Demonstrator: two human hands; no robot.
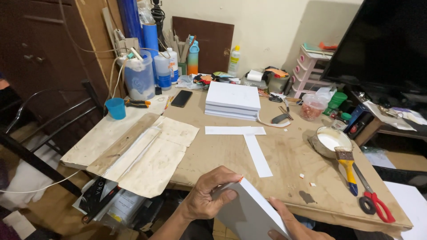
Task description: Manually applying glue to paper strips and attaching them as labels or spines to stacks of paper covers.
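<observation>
My left hand (208,194) grips the upper left corner of a white rectangular block (251,209), thumb on its face, at the bottom of the view below the table's front edge. From below, my right hand (291,222) supports the block's lower right edge. The block tilts toward me. On the wooden table (293,155) in front lie two white paper strips (249,142), one crosswise and one pointing toward me. Behind them sits a stack of white blocks (232,100).
A tin of white glue (330,141) with a yellow-handled brush (348,165) and red scissors (376,202) lie at right. Stained paper sheets (142,151), a blue cup (116,108), a black phone (181,98), bottles and clutter fill the left and back. A dark screen (387,40) stands far right.
</observation>
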